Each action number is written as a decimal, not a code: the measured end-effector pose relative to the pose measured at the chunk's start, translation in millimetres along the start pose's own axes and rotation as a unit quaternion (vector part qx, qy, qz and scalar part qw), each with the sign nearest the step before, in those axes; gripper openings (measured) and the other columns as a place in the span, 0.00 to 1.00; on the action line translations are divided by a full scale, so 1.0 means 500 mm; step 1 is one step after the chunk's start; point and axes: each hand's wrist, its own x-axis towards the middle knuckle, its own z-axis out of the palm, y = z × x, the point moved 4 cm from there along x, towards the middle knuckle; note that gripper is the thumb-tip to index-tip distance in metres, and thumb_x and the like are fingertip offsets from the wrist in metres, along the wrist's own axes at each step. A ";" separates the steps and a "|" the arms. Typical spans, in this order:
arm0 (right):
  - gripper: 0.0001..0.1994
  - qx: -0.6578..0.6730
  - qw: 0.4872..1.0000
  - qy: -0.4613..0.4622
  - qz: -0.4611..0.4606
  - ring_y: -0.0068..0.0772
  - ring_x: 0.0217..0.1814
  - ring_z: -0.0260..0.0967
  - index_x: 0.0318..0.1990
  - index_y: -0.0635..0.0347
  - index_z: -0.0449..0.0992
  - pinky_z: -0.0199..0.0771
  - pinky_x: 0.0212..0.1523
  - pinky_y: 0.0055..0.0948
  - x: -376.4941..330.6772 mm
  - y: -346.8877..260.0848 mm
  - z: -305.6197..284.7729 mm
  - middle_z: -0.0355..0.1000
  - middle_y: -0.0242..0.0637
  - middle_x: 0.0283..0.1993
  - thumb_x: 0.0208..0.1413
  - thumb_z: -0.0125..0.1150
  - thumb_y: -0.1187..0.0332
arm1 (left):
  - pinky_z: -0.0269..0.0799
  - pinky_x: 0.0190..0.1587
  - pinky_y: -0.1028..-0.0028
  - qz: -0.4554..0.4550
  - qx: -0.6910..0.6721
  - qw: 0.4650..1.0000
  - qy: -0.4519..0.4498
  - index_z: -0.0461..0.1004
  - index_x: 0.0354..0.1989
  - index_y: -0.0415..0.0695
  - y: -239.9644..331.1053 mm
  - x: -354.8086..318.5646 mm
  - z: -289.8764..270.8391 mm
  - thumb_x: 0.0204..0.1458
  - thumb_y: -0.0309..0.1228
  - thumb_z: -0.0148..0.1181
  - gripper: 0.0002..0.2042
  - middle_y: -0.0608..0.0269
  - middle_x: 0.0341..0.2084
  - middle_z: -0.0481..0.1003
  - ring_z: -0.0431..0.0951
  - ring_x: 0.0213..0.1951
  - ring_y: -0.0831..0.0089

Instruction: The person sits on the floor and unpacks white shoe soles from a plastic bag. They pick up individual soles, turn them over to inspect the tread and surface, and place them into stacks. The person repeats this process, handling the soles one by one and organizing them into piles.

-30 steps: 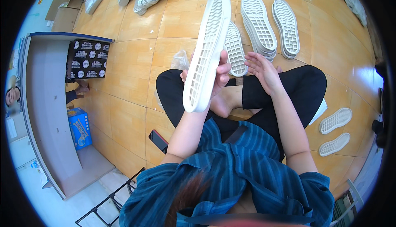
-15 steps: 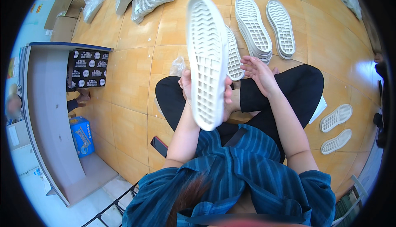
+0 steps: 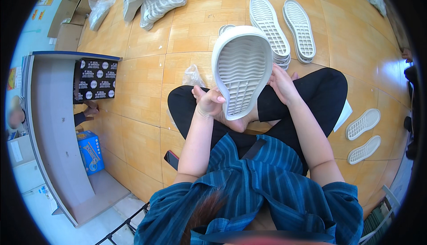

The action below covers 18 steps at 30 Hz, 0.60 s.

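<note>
A white rubber shoe sole (image 3: 242,69) is held tilted up over my lap, its hollow side with a raised rim and wavy, gridded ribs facing me. My left hand (image 3: 210,102) grips its near left edge, with the thumb along the rim. My right hand (image 3: 283,86) holds the right edge, its fingertips partly hidden behind the rim. Beyond it stand two stacks of white soles, a left stack (image 3: 269,24) and a right stack (image 3: 300,29), treads up. Another sole (image 3: 226,28) is mostly hidden behind the held one.
Two soles, one farther (image 3: 363,124) and one nearer (image 3: 364,149), lie on the right. Plastic-wrapped soles (image 3: 162,5) lie far left. A clear plastic bag (image 3: 192,76) and a phone (image 3: 171,159) are left of my legs. A grey shelf unit (image 3: 55,133) stands left, beside a black patterned box (image 3: 95,79).
The sole has turned from tread side to hollow side and tilted. My right hand, apart from it before, has come to its right edge. My left hand has shifted its grip.
</note>
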 end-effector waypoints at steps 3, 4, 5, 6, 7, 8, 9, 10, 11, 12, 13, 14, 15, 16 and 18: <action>0.19 -0.006 1.000 0.002 0.002 0.28 0.55 0.69 0.57 0.63 0.70 0.67 0.53 0.27 0.001 0.001 -0.001 0.71 0.37 0.55 0.69 0.43 0.59 | 0.62 0.64 0.61 -0.016 0.030 0.999 -0.035 0.60 0.62 0.27 -0.005 0.007 0.019 0.34 0.32 0.63 0.41 0.43 0.58 0.69 0.70 0.59 0.54; 0.19 -0.007 1.000 0.002 0.004 0.28 0.55 0.69 0.57 0.63 0.70 0.67 0.53 0.27 0.003 0.002 -0.002 0.71 0.37 0.55 0.69 0.43 0.59 | 0.58 0.66 0.63 -0.017 0.041 0.998 -0.053 0.59 0.64 0.28 -0.007 0.011 0.032 0.37 0.36 0.62 0.42 0.44 0.60 0.67 0.67 0.62 0.56; 0.19 -0.007 1.000 0.001 0.004 0.28 0.55 0.69 0.57 0.63 0.70 0.67 0.53 0.27 0.005 0.003 -0.003 0.71 0.37 0.55 0.69 0.43 0.59 | 0.59 0.66 0.62 -0.013 -0.006 0.999 -0.047 0.59 0.64 0.28 -0.008 0.016 0.043 0.41 0.37 0.60 0.40 0.43 0.60 0.67 0.68 0.62 0.55; 0.19 -0.009 1.000 0.001 0.006 0.28 0.55 0.69 0.57 0.63 0.70 0.67 0.53 0.27 0.006 0.005 -0.004 0.71 0.37 0.55 0.69 0.43 0.59 | 0.60 0.66 0.61 -0.006 -0.051 0.998 -0.043 0.59 0.64 0.28 -0.010 0.021 0.057 0.45 0.38 0.58 0.38 0.43 0.60 0.66 0.68 0.61 0.55; 0.19 -0.010 1.000 0.000 0.006 0.28 0.55 0.69 0.57 0.63 0.70 0.67 0.53 0.27 0.008 0.005 -0.005 0.71 0.37 0.55 0.69 0.43 0.59 | 0.61 0.65 0.59 0.008 -0.055 0.998 -0.042 0.59 0.64 0.28 -0.011 0.026 0.072 0.50 0.40 0.55 0.36 0.43 0.61 0.66 0.69 0.61 0.54; 0.19 -0.012 1.000 0.003 0.010 0.28 0.55 0.69 0.57 0.63 0.70 0.67 0.53 0.27 0.010 0.007 -0.006 0.71 0.37 0.55 0.69 0.43 0.59 | 0.64 0.64 0.57 0.026 -0.138 0.987 -0.081 0.57 0.66 0.30 -0.012 0.030 0.094 0.60 0.46 0.42 0.33 0.42 0.62 0.64 0.70 0.60 0.52; 0.19 -0.011 1.000 -0.007 0.006 0.29 0.55 0.69 0.57 0.63 0.70 0.67 0.53 0.27 0.010 0.007 -0.005 0.71 0.37 0.55 0.70 0.43 0.59 | 0.64 0.64 0.57 0.031 -0.127 0.991 -0.038 0.56 0.66 0.30 -0.013 0.034 0.102 0.60 0.48 0.39 0.34 0.42 0.62 0.64 0.70 0.60 0.51; 0.19 -0.010 1.000 -0.013 0.007 0.29 0.56 0.69 0.57 0.63 0.70 0.67 0.53 0.27 0.011 0.008 -0.005 0.71 0.38 0.55 0.70 0.43 0.59 | 0.65 0.64 0.56 0.034 -0.115 0.993 -0.017 0.56 0.67 0.30 -0.013 0.040 0.112 0.60 0.50 0.36 0.35 0.42 0.62 0.64 0.70 0.60 0.51; 0.19 -0.010 1.000 -0.017 0.009 0.29 0.56 0.69 0.57 0.64 0.70 0.67 0.53 0.28 0.010 0.008 -0.005 0.71 0.38 0.55 0.70 0.43 0.59 | 0.65 0.63 0.56 0.036 -0.105 0.994 0.004 0.55 0.67 0.31 -0.013 0.044 0.121 0.61 0.52 0.34 0.36 0.42 0.63 0.64 0.70 0.60 0.50; 0.20 -0.011 1.000 -0.005 0.013 0.30 0.56 0.69 0.58 0.64 0.69 0.67 0.54 0.28 0.010 0.009 -0.007 0.71 0.38 0.56 0.70 0.43 0.59 | 0.65 0.63 0.53 0.040 -0.127 0.991 -0.004 0.53 0.68 0.32 -0.008 0.050 0.130 0.61 0.53 0.33 0.37 0.41 0.64 0.62 0.69 0.61 0.49; 0.20 -0.012 1.000 -0.014 0.007 0.30 0.56 0.69 0.58 0.64 0.69 0.67 0.54 0.28 0.009 0.008 -0.005 0.71 0.39 0.56 0.70 0.42 0.59 | 0.64 0.63 0.50 0.043 -0.151 0.988 -0.011 0.51 0.69 0.34 -0.003 0.055 0.136 0.61 0.54 0.33 0.37 0.40 0.65 0.60 0.67 0.61 0.48; 0.20 -0.015 1.000 -0.014 0.006 0.30 0.57 0.69 0.59 0.64 0.68 0.67 0.55 0.28 0.008 0.006 -0.005 0.71 0.39 0.56 0.70 0.42 0.59 | 0.64 0.63 0.47 0.046 -0.174 0.984 -0.019 0.49 0.70 0.35 0.002 0.059 0.141 0.61 0.55 0.32 0.38 0.40 0.66 0.58 0.66 0.62 0.47; 0.20 -0.016 1.000 -0.020 -0.001 0.30 0.57 0.69 0.59 0.64 0.68 0.67 0.55 0.28 0.007 0.004 -0.004 0.71 0.39 0.56 0.70 0.42 0.59 | 0.64 0.63 0.48 0.051 -0.174 0.983 -0.007 0.49 0.71 0.36 0.006 0.062 0.141 0.61 0.55 0.31 0.38 0.40 0.66 0.58 0.66 0.62 0.48; 0.20 -0.026 1.000 -0.013 0.006 0.30 0.57 0.69 0.59 0.64 0.68 0.67 0.55 0.27 0.006 0.004 -0.004 0.71 0.39 0.57 0.70 0.41 0.59 | 0.64 0.63 0.48 0.057 -0.172 0.983 0.004 0.49 0.71 0.36 0.010 0.065 0.139 0.61 0.56 0.30 0.38 0.41 0.66 0.58 0.66 0.62 0.48; 0.20 -0.025 1.000 -0.014 0.005 0.30 0.57 0.69 0.59 0.64 0.68 0.67 0.55 0.27 0.005 0.001 -0.001 0.71 0.39 0.57 0.70 0.41 0.59 | 0.63 0.64 0.49 0.071 -0.129 0.989 0.023 0.49 0.71 0.38 0.015 0.068 0.133 0.63 0.58 0.25 0.38 0.43 0.66 0.58 0.66 0.62 0.49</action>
